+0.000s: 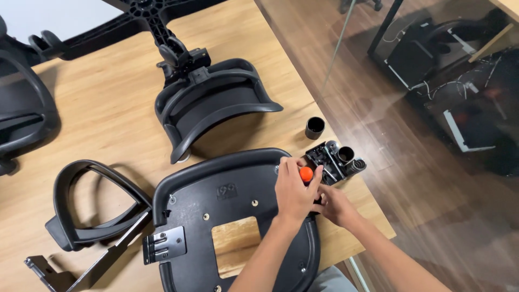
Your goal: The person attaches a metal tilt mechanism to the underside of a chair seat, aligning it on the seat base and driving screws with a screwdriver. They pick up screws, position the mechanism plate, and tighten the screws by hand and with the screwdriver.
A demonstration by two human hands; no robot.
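Hands, two: left hand (294,190) grips one orange-handled screwdriver (306,174).

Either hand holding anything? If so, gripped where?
Left hand grips an orange-capped tool around its handle, just below the cap, over the seat pan. Right hand: cannot tell; fingers are hidden behind the left.

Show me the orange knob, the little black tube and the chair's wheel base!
orange knob (306,173), head view, its rounded top.
little black tube (314,127), head view, its open rim.
wheel base (145,11), head view, its central hub.
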